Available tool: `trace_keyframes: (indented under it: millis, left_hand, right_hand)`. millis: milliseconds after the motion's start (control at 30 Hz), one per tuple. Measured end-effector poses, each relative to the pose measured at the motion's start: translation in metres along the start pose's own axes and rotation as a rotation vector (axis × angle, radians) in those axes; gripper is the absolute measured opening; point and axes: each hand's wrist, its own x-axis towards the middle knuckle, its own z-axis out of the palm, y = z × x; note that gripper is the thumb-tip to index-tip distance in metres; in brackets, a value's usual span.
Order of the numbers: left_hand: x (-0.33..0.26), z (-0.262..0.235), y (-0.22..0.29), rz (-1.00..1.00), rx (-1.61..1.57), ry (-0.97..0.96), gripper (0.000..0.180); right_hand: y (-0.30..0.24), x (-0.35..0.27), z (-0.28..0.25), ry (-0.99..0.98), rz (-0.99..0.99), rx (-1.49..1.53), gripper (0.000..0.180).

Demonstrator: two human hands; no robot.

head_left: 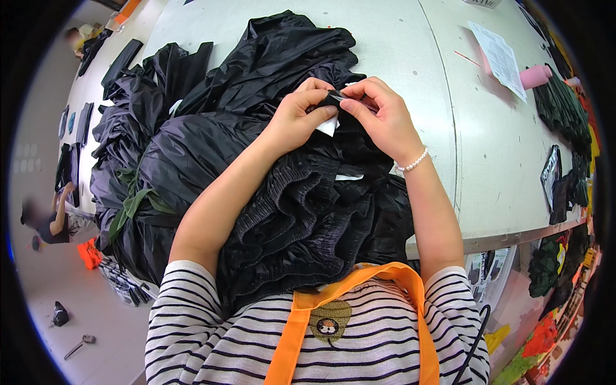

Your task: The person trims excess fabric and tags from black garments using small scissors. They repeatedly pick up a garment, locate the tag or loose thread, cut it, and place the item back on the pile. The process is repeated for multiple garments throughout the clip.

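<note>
While pinching black cloth [331, 99] tightly in the left hand [298, 117], holds a thin silvery item [339, 98], kind unclear, in the right hand [386, 119], just beside. Shows a white tag [328, 127] under the left thumb, ruffled garments [289, 218] below the grip, paper [499, 59] well to the right.

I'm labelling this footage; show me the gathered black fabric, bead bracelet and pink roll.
Gathered black fabric [295, 218], head view: ruffled folds.
Bead bracelet [414, 161], head view: middle beads.
Pink roll [538, 76], head view: exposed end.
</note>
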Motion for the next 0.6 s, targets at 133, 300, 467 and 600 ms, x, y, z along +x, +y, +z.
trace_keyframes:
  millis: [133, 300, 467, 600]
  left_hand:
    - [0.000, 0.000, 0.000, 0.045, 0.069, 0.001, 0.017]
    - [0.001, 0.000, -0.001, 0.037, 0.046, 0.000, 0.018]
    - [0.000, 0.000, 0.002, 0.035, 0.077, -0.008, 0.018]
    - [0.001, -0.002, 0.001, -0.084, -0.032, 0.007, 0.020]
  right_hand:
    - [0.002, -0.001, -0.001, 0.007, 0.020, -0.013, 0.014]
    - [0.006, -0.002, 0.004, 0.047, -0.002, 0.115, 0.012]
    - [0.007, 0.001, 0.003, 0.043, -0.033, -0.009, 0.014]
    - [0.013, -0.001, 0.000, 0.191, 0.136, 0.106, 0.016]
